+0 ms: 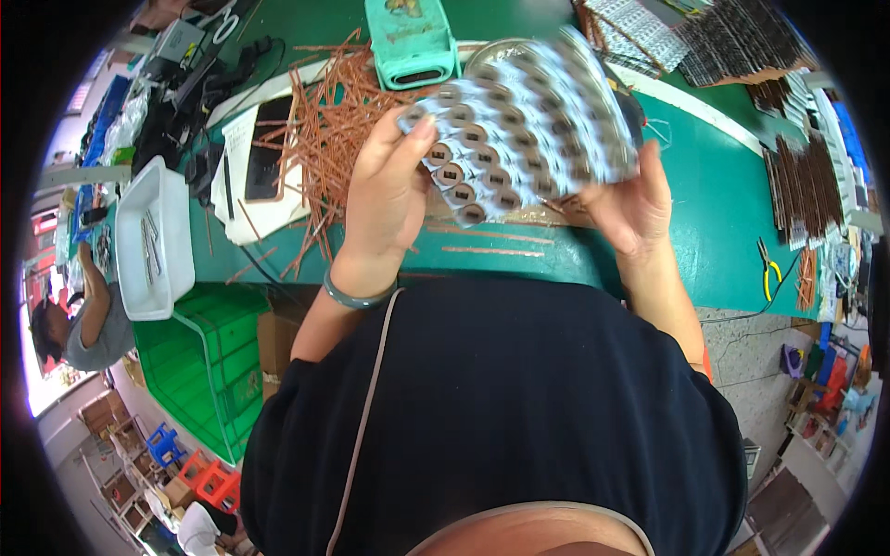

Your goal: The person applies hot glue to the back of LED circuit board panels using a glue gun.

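A silvery-white panel (pixel 505 153) with rows of round brown parts is held tilted above the bench; its far right side is blurred by motion. My left hand (pixel 385 190) grips its left edge, thumb on top and the other fingers mostly hidden. At the lower right edge, my right hand (pixel 635 208) holds the panel with its fingers partly beneath and the thumb raised alongside. Left of the panel lies a loose heap of thin copper-coloured strips (pixel 320 139). A worn turquoise box-shaped device (pixel 413 46) stands behind it, beside a partly covered round dish (pixel 491 54).
Stacks of similar panels (pixel 742 42) and dark strips (pixel 805 193) stand on the right of the green bench (pixel 709 185). Yellow-handled pliers (pixel 769 269) lie near its edge. At left are a white bin (pixel 171 241), a green crate (pixel 199 371) and another person (pixel 88 315).
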Available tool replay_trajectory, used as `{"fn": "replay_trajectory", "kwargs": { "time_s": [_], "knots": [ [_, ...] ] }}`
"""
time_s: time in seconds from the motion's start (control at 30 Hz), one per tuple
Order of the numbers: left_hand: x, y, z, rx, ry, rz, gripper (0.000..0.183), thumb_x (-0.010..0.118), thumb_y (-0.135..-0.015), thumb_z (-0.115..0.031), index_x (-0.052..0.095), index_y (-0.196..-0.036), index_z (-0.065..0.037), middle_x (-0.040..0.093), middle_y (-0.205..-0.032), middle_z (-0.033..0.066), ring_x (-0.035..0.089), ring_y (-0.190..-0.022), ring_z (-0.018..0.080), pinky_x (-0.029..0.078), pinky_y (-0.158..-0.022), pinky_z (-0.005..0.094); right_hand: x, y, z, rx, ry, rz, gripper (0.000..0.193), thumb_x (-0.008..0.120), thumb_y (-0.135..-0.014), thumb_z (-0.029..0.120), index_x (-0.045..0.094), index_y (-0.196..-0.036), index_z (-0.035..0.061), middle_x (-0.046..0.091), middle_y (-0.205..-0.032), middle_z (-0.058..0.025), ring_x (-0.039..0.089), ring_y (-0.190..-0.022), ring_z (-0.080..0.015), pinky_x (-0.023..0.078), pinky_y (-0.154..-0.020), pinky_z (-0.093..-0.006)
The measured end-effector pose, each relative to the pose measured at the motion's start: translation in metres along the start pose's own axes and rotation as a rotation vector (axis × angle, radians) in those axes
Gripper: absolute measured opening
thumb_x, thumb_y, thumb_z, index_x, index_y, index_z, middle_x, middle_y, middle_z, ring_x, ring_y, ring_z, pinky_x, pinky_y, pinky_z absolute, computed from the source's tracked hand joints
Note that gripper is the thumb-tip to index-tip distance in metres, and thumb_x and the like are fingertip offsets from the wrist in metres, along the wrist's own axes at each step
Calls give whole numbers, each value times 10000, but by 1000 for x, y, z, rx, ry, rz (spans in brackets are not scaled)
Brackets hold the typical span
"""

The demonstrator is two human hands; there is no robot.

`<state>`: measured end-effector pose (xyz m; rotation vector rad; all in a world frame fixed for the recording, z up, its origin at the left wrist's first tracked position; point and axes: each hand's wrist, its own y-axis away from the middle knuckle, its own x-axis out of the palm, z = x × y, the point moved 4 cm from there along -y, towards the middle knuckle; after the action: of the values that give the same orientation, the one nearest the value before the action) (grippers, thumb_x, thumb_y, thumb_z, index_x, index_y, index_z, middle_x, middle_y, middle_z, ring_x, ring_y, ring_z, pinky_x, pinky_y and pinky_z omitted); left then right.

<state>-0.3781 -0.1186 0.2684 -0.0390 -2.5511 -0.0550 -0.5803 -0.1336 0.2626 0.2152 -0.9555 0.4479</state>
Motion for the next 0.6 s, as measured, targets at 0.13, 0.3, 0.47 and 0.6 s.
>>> {"fn": "replay_trajectory", "kwargs": {
  "time_s": [0.13, 0.3, 0.47, 0.6],
  "knots": [
    [10, 8, 11, 7, -151, 99, 403, 623, -769, -5, 444, -1130, -12, 556, -1069, 87, 553, -960, 159, 473, -817, 322, -1, -12, -10, -69, 282, 20, 423, 587, -835, 171, 406, -1186, 17, 532, -1119, -89, 505, -1014, -151, 399, -888, -317],
    [27, 14, -16, -223, -128, 312, 491, 659, -755, -99, 441, -1178, 24, 548, -1089, 73, 552, -937, 139, 486, -763, 278, 10, -12, 7, 125, 678, 110, 384, 552, -832, 13, 413, -1188, -28, 613, -970, -91, 597, -841, -114, 480, -724, -237],
    [15, 4, -22, 25, -219, 60, 334, 611, -802, -92, 492, -1090, 27, 601, -932, 76, 572, -710, 101, 468, -518, 204, 12, -14, 19, -27, 215, 27, 589, 634, -771, 190, 386, -1271, 1, 547, -1134, -78, 519, -1038, -163, 401, -892, -315],
    [27, 6, -5, 9, -272, 90, 285, 544, -847, -85, 480, -1101, 27, 598, -955, 89, 572, -784, 128, 500, -611, 265, -4, -5, 1, -79, 415, -276, 427, 619, -790, 98, 458, -1172, -4, 589, -1052, -82, 572, -941, -144, 461, -817, -300]
  ]
}}
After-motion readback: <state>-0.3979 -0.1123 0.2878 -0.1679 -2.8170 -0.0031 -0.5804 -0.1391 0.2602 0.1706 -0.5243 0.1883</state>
